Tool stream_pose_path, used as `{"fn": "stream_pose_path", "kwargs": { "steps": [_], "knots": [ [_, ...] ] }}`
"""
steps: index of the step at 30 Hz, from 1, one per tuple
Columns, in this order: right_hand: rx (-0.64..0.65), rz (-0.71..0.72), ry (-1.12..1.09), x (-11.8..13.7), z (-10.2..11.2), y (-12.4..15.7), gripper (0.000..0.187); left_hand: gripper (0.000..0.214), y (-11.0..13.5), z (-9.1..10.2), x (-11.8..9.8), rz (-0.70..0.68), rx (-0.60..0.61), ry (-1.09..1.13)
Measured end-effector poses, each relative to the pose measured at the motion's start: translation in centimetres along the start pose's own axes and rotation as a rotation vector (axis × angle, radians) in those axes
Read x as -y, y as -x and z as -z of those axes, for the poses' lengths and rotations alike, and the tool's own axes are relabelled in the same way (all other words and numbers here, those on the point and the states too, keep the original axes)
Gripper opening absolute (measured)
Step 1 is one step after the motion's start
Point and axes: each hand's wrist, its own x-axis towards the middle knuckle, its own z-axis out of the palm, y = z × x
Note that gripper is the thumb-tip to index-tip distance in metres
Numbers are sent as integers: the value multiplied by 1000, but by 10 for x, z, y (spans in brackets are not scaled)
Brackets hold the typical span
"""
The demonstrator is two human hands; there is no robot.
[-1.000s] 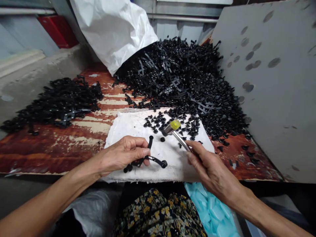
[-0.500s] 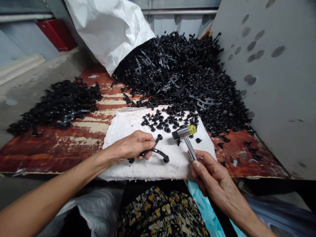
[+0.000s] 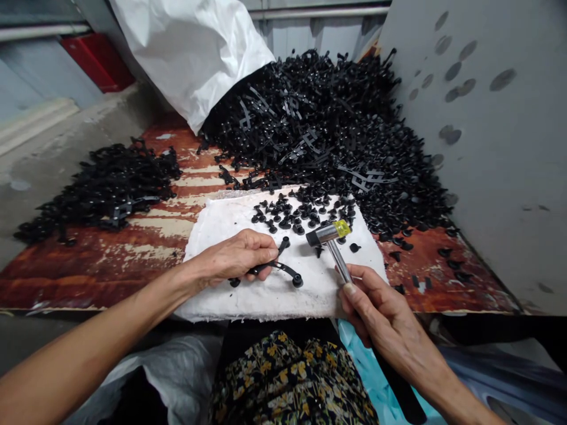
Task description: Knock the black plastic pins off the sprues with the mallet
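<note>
My left hand presses its closed fingers on a black curved plastic part lying on a white pad. One arm of the part ends in a round cap near the pad's front. My right hand grips the metal handle of a small hammer, whose yellow-tipped head hovers just right of the part. Several small black caps lie scattered on the pad behind the hammer head.
A big heap of black plastic parts spills from a white sack at the back. A smaller pile sits at the left on the worn red board. A grey panel stands at the right.
The hammer head has swung from above the caps down and right, toward the pad's front. My left hand slid slightly right along the curved part and still holds it.
</note>
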Motion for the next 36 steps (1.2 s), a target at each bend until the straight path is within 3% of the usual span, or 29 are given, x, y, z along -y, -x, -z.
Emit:
{"fn": "stream_pose_path", "kwargs": {
  "steps": [16,31,36],
  "knots": [
    [0,-2,38,0,2,1,34,33,-7,8,-2,20,23,-97],
    [20,16,50,-4,3,1,30,35,-9,16,-5,87,90,39],
    [-19,65,237,0,4,2,37,33,-9,14,-6,86,75,4]
  ]
}}
